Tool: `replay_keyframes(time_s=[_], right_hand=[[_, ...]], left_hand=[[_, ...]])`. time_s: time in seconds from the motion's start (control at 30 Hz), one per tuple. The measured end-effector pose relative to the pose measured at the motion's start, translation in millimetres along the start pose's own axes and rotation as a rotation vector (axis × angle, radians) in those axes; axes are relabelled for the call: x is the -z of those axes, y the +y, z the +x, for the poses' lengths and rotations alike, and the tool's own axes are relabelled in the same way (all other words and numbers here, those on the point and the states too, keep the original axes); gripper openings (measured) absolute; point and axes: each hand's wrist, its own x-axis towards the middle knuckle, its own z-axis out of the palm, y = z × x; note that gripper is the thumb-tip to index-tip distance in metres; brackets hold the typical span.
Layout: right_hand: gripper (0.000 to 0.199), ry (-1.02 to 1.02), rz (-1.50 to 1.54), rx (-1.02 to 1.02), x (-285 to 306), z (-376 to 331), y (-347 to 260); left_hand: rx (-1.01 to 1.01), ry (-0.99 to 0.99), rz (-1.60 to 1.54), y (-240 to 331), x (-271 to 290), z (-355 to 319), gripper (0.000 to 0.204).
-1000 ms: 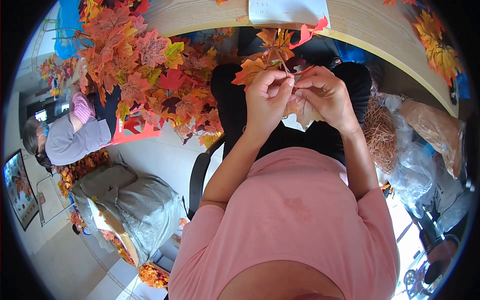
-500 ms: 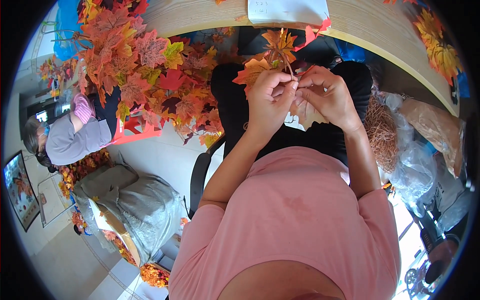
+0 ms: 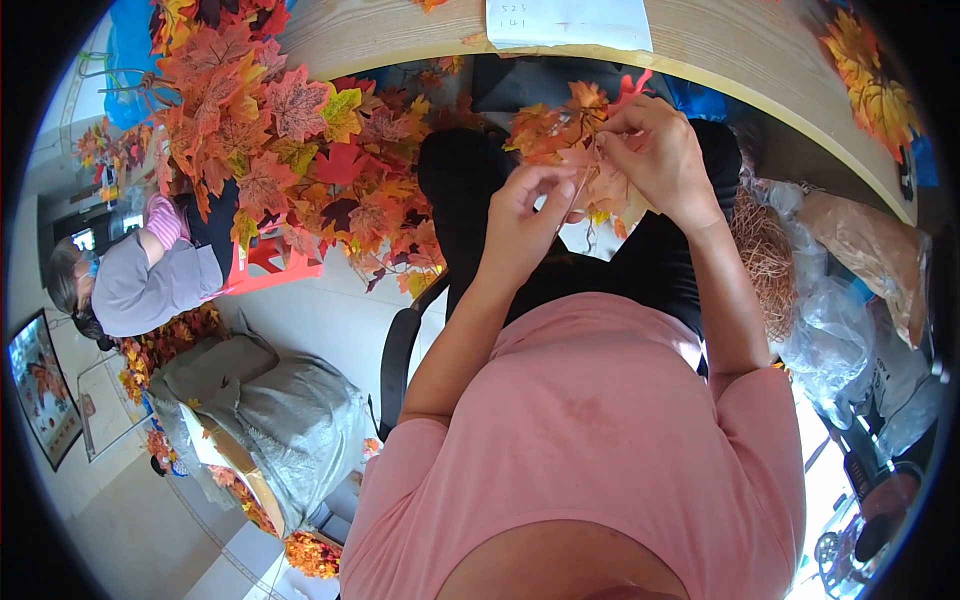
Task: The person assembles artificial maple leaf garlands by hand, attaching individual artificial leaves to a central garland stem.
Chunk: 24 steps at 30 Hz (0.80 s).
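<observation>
Over the dark trousers [image 3: 455, 190] of the lap, just on the near side of a wooden table [image 3: 745, 90], a spray of orange and pink leaves [image 3: 540, 135] hangs between and beyond two bare hands. The right hand [image 3: 662, 165] has thumb and forefinger brought together on the spray's thin brown stem – a narrow pinch. The left hand [image 3: 525, 208], a little nearer and lower, has its fingers curled and its thumb close to the forefinger beside a thin strand; whether they grip it, one cannot tell. White paper [image 3: 570, 25] lies at the table's near edge, beyond the spray. To the left spreads a large mass of autumn leaves [image 3: 265, 180] – red, orange, yellow – and farther left a person in grey [image 3: 150, 280] sits on a red stool [image 3: 268, 262]. To the right lies a bundle of brown strands [image 3: 762, 270], near clear plastic [image 3: 828, 335].
</observation>
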Motion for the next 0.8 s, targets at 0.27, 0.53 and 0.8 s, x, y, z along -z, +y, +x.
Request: replay_keyframes(time_s=[0.27, 0.53, 0.8], right_hand=[[0.011, 0.057, -0.231, 0.118, -1, 11, 1], [0.021, 0.163, 0.080, 0.229, 10, 11, -9], [0.011, 0.471, -0.036, 0.034, 104, 3, 11]], left_hand=[[0.119, -0.295, 0.404, 6, 17, 0, 0.017], [0.416, -0.083, -0.364, 2, 14, 15, 0.020], [0.454, -0.108, -0.655, -23, 20, 33, 0.013]])
